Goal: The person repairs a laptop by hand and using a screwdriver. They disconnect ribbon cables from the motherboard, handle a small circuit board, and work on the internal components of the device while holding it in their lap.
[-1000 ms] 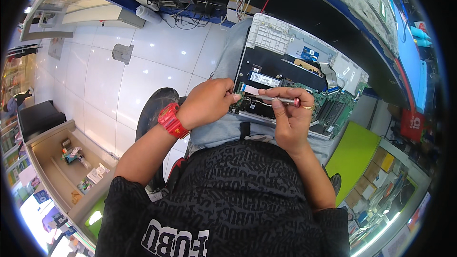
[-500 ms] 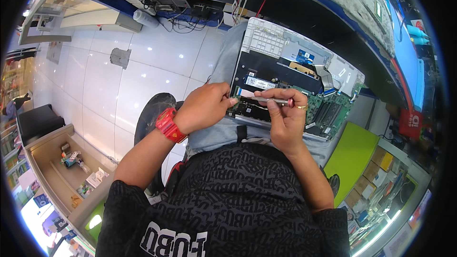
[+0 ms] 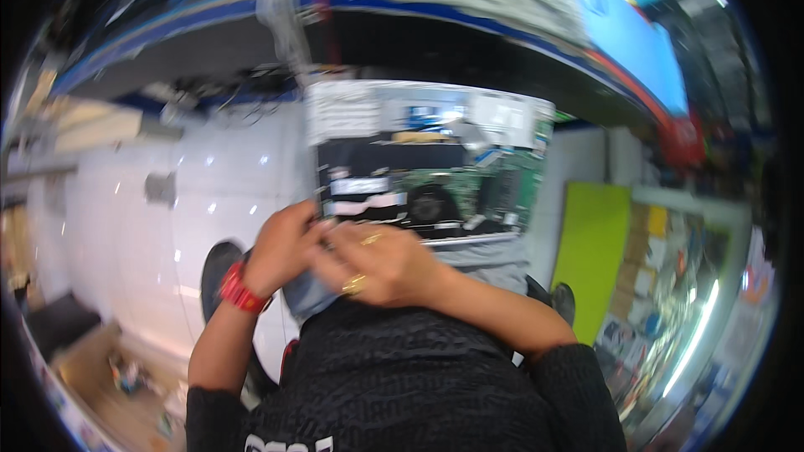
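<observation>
An opened laptop rests across my lap, its inside facing up with a green circuit board, a black round fan and a white-labelled strip. At its near left corner my two hands meet. My left hand, with a red watch at the wrist, is curled with its fingertips against those of my right hand. Bent inward from the right, my right hand wears gold rings, and its fingers are blurred by motion. Whatever lies between the fingers is hidden. No screwdriver shows.
A dark bench edge runs beyond the laptop, with white cables hanging over it. To the right stand a green panel and a glass display case. An open drawer is at lower left; white floor tiles lie left.
My right hand has moved left off the laptop to meet my left hand at the near left corner. The red-handled screwdriver it held has gone from sight. The view has swung and blurred.
</observation>
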Demonstrator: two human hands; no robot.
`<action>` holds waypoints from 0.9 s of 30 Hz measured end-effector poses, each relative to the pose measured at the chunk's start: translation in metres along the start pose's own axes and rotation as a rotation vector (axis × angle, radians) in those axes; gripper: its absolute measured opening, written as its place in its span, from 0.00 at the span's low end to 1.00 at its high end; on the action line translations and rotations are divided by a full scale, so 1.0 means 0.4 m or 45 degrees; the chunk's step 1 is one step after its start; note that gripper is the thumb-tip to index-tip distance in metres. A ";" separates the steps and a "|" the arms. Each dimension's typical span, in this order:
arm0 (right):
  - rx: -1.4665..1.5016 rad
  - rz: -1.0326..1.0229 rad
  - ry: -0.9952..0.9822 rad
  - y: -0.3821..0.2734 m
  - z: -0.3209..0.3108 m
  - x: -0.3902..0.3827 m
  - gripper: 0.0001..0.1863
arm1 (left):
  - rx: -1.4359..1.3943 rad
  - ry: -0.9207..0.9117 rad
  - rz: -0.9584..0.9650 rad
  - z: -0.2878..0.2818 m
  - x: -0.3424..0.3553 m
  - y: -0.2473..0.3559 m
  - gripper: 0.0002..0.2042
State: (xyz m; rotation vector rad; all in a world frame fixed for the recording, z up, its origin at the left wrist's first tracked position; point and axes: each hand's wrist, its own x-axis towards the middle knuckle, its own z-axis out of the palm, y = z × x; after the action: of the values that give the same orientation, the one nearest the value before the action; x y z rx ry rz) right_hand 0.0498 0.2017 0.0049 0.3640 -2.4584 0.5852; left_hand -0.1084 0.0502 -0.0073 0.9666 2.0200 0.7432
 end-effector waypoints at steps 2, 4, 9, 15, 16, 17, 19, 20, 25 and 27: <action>0.025 0.031 -0.120 -0.021 -0.003 0.018 0.23 | -0.056 -0.036 0.056 -0.004 -0.001 -0.011 0.13; 0.009 0.033 -0.010 -0.040 0.019 0.042 0.19 | -0.082 -0.007 0.158 -0.002 -0.013 -0.018 0.14; 0.050 0.040 -0.040 -0.038 0.055 0.006 0.22 | -0.150 0.021 -0.024 0.029 0.007 -0.118 0.15; -0.097 0.042 0.093 -0.052 0.058 0.008 0.26 | -0.229 -0.017 0.098 0.024 0.009 -0.069 0.12; -0.066 0.039 0.094 -0.047 0.071 -0.003 0.26 | -0.343 -0.035 -0.045 0.025 0.013 -0.038 0.12; -0.027 0.028 0.098 -0.041 0.070 -0.002 0.27 | -0.330 -0.048 -0.068 0.019 0.018 -0.050 0.11; -0.026 0.030 0.181 -0.034 0.067 0.002 0.28 | -0.354 -0.084 0.051 0.018 0.020 -0.072 0.09; -0.057 0.027 0.261 -0.033 0.067 0.014 0.28 | -0.367 -0.089 0.107 0.015 0.017 -0.086 0.08; -0.136 0.070 0.244 -0.052 0.092 -0.004 0.26 | -0.297 -0.094 -0.039 0.005 0.031 -0.106 0.07; -0.081 0.039 0.245 -0.046 0.092 -0.006 0.25 | -0.300 -0.086 -0.112 0.007 0.032 -0.095 0.07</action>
State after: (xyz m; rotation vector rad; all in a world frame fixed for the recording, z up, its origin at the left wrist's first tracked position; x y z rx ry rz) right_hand 0.0412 0.1682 -0.0176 0.2337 -2.2948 0.5282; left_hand -0.1257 0.0406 -0.0422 0.7520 1.8554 0.8667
